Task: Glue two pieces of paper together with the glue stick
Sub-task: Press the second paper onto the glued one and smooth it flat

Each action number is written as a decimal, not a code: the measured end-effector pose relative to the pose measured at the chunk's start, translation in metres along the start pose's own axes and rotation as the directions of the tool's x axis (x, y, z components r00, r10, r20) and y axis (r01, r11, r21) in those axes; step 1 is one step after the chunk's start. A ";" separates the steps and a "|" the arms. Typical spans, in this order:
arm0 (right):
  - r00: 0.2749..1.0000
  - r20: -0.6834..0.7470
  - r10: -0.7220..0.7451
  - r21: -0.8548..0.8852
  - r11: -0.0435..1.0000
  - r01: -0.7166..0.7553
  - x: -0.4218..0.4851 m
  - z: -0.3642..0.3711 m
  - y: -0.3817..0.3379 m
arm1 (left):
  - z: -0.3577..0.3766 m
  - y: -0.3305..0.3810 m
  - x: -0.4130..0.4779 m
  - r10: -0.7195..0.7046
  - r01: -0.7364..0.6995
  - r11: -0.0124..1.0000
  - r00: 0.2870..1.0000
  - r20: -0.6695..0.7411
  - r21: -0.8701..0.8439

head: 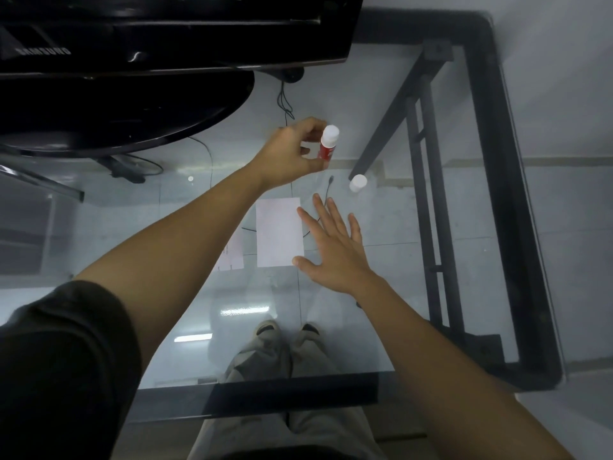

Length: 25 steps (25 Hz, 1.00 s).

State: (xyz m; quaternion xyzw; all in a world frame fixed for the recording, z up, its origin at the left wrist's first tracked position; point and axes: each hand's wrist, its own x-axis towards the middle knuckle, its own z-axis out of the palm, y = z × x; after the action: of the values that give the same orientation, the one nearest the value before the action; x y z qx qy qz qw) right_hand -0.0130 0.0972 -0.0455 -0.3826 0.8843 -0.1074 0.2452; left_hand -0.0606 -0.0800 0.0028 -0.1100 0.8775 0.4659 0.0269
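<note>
Glue stick [326, 144] pinched upright between fingertips of left hand [292, 154], raised above middle of glass desk [414, 293], short of monitor base [126, 104] at far left corner. White cap [358, 183] stood on glass nearby, toward right edge. Right hand [331, 247] held flat, fingers spread, nothing gripped, just beside right edge of white paper [279, 232]. Second paper [232, 252] partly hidden under left forearm.

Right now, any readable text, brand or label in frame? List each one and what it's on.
"SAMSUNG": on the black monitor bezel at top left, upside down from this view.
Glue stick in the left hand: red label with white marks, too blurred to read.
Paper under the left forearm: faint reddish marks, unreadable.
White paper by the right hand: blank.
</note>
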 end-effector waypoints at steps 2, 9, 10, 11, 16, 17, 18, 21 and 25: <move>1.000 -0.003 -0.005 0.012 1.000 0.005 -0.001 0.001 0.000 | -0.008 -0.006 -0.015 -0.008 0.007 1.000 0.997 -0.072 -0.024; 1.000 -0.010 -0.010 -0.010 1.000 0.010 -0.001 0.001 0.001 | -0.017 -0.046 -0.088 -0.136 0.130 0.925 0.991 -0.008 0.358; 1.000 -0.010 -0.010 -0.015 1.000 0.010 0.000 0.001 0.001 | -0.015 -0.047 -0.091 -0.167 0.153 0.915 0.986 0.006 0.373; 1.000 -0.010 -0.010 -0.017 1.000 0.010 0.000 0.001 0.000 | -0.013 -0.047 -0.093 -0.184 0.164 0.911 0.983 0.017 0.379; 1.000 -0.014 -0.007 -0.016 1.000 0.006 0.001 0.002 0.000 | -0.008 -0.041 -0.089 -0.245 0.220 0.911 0.969 0.029 0.348; 1.000 -0.014 -0.007 -0.018 1.000 0.007 0.001 0.002 0.001 | -0.007 -0.041 -0.089 -0.257 0.232 0.910 0.966 0.028 0.342; 1.000 -0.012 -0.008 -0.017 1.000 0.008 0.001 0.002 0.001 | -0.007 -0.040 -0.089 -0.266 0.244 0.911 0.964 0.022 0.333; 1.000 -0.009 -0.008 -0.011 1.000 0.008 0.001 0.002 0.001 | -0.004 -0.036 -0.089 -0.280 0.272 0.920 0.960 -0.014 0.282; 1.000 -0.007 -0.005 -0.016 1.000 0.005 0.000 0.002 0.000 | 0.003 -0.032 -0.094 -0.231 0.243 0.946 0.970 -0.076 0.213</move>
State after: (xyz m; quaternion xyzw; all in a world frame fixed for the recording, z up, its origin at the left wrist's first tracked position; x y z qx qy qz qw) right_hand -0.0127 0.0971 -0.0472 -0.3864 0.8851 -0.1022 0.2386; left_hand 0.0383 -0.0790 -0.0111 -0.2227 0.9046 0.3561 0.0726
